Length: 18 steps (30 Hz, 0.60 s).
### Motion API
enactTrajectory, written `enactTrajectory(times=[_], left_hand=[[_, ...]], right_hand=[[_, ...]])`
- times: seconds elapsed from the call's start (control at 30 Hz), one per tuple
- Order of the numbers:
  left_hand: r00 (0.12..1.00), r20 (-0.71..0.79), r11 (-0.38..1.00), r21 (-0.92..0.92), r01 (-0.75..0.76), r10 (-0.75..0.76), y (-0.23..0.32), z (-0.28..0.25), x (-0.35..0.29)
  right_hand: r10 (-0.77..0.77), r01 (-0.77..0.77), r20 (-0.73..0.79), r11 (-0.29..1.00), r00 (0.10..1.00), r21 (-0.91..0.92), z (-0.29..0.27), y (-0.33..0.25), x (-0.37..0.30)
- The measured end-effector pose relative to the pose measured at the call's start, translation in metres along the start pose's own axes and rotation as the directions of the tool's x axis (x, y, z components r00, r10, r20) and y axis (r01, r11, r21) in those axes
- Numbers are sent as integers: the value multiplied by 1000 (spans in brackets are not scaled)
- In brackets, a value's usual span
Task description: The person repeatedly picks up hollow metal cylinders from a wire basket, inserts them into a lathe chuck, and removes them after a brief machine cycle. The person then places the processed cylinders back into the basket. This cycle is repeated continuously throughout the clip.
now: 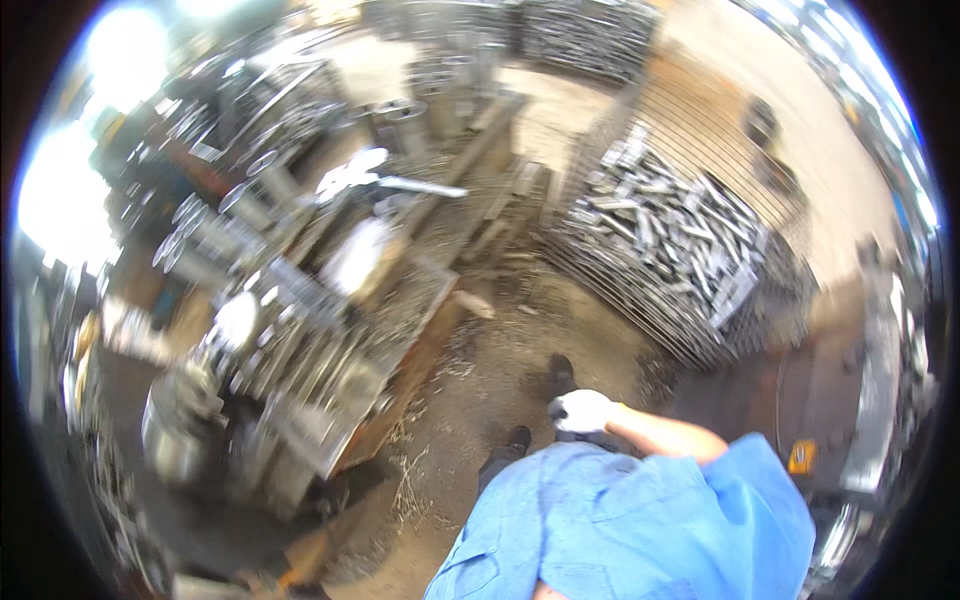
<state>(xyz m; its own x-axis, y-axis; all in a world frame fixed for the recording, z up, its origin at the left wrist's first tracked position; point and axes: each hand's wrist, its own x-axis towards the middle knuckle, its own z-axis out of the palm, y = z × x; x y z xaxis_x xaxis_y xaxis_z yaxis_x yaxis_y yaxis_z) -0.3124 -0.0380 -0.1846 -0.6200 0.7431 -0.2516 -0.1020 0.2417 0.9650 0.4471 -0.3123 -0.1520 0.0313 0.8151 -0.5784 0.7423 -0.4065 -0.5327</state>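
Note:
My right hand [583, 411], in a white glove, hangs low in front of my blue work jacket [640, 520], above my dark shoes [562, 375]. Its fingers look curled in, with a small dark patch at their far left end; blur hides what they hold, if anything. A bit of bare skin shows at the lower edge, but my left hand is out of the picture. Nearest ahead on the right stands a wire mesh crate [640, 312] heaped with short grey metal pieces [680, 225].
A metal-topped workbench [400, 335] with bars and cylinders runs along the left. Metal tubes [405, 125] stand upright at its far end. Another full crate [585, 40] is at the back. Scraps litter the floor [430, 470] beside the bench. A yellow object [802, 457] lies at right.

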Motion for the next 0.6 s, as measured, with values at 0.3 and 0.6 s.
enactTrajectory(times=[0.3, 0.6], left_hand=[[828, 391, 867, 454, 206, -401, -134, 309, -230], [-355, 893, 33, -378, -925, 278, -86, 833, -633]], right_hand=[[45, -24, -120, 986, 992, 164, -98, 110, 34], [328, -22, -564, 877, 758, 481, -216, 455, 100]])
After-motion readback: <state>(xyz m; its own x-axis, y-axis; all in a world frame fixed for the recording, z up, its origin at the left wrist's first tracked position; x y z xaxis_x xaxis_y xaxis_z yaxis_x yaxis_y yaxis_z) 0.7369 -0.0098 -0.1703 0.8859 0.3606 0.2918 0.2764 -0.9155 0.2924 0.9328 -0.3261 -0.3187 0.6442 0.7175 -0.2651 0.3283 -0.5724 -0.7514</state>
